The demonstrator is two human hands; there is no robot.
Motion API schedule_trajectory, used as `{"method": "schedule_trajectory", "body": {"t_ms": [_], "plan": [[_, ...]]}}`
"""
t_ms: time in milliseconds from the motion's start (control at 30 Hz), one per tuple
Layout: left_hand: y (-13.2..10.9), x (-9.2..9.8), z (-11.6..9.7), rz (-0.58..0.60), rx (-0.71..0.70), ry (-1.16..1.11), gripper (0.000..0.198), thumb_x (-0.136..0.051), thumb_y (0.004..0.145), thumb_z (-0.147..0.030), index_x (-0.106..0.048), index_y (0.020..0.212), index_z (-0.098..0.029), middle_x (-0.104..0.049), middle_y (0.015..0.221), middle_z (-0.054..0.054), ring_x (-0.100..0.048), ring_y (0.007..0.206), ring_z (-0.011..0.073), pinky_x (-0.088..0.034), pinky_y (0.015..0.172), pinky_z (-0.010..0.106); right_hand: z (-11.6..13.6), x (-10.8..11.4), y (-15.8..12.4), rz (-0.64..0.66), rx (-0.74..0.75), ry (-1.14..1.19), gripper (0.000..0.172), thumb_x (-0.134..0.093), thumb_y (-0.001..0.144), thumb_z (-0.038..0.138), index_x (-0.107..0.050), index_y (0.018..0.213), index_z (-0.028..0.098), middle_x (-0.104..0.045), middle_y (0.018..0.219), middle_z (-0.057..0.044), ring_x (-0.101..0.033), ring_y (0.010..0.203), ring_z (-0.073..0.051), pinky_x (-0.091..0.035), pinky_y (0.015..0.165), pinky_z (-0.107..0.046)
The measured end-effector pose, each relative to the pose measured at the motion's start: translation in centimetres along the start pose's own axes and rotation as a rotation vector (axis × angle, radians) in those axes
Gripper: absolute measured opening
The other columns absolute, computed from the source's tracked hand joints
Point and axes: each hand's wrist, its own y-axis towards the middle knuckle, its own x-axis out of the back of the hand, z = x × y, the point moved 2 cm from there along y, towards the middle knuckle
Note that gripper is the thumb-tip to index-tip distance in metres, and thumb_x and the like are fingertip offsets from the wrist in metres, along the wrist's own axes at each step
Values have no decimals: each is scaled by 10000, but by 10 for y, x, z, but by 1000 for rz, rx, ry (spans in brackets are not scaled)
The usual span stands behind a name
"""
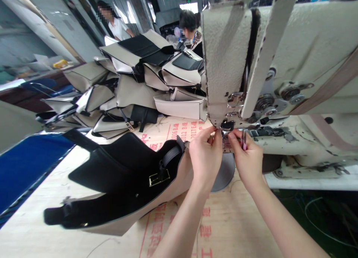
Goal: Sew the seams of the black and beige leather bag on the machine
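My left hand (205, 153) is closed in a pinch at the needle area of a cream sewing machine (229, 56); whatever lies between its fingertips is too small to make out. Close on its right, my right hand (248, 155) is also closed, its thumb and forefinger near the needle. A thin metal tool with a pink part (244, 140) sticks up from its curled fingers. Beside my left wrist lies a beige and black handbag (165, 192) with its black flap (112, 164) folded back. A gold rectangular buckle (159, 177) shows on the black interior.
Behind the handbag, several beige and black bags (134, 82) are heaped on the wooden table (170, 228), which bears red printing. A blue sheet-like surface (28, 168) borders it at left. Two people (119, 26) are in the background. A grey rounded plate (225, 172) sits below my hands.
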Motion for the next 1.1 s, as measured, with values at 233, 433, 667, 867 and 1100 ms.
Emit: {"method": "schedule_trajectory", "body": {"t_ms": [233,433,667,867,1100], "plan": [[0,3,-1,30,-101,140,220,-488,836,-224,-569,644,-155,-480,639,-23,-440,590,93,-272,524,199,9,-12,6,-21,169,-143,89,-590,773,251,-610,815,176,-570,794,1,-487,673,-106,-364,641,-211],[3,1,-2,77,-113,231,230,-454,867,-255,-578,695,-165,-473,636,-14,-462,595,113,-308,539,214,8,-16,4,-88,138,-130,90,-580,781,246,-616,765,165,-562,746,7,-496,673,-105,-361,634,-206],[-34,27,2,-47,-401,164,280,-424,844,-84,-508,1099,-162,-498,1145,86,-436,1092,195,-356,942,333,-1,6,-4,298,13,-14,198,-544,824,354,-615,781,175,-561,775,-1,-510,721,-116,-375,660,-213],[-57,18,30,476,-382,98,483,-314,825,-16,-392,1272,-182,-560,1123,81,-530,1011,167,-461,863,298,-15,22,-11,736,-36,42,296,-532,830,418,-540,678,164,-447,709,11,-441,682,-106,-357,619,-201],[-39,10,37,245,-252,-56,278,-436,870,-128,-563,1103,-210,-619,976,41,-599,864,141,-491,753,219,-6,13,6,665,94,-159,179,-489,858,332,-546,765,191,-509,784,4,-485,699,-109,-357,608,-203]]}}
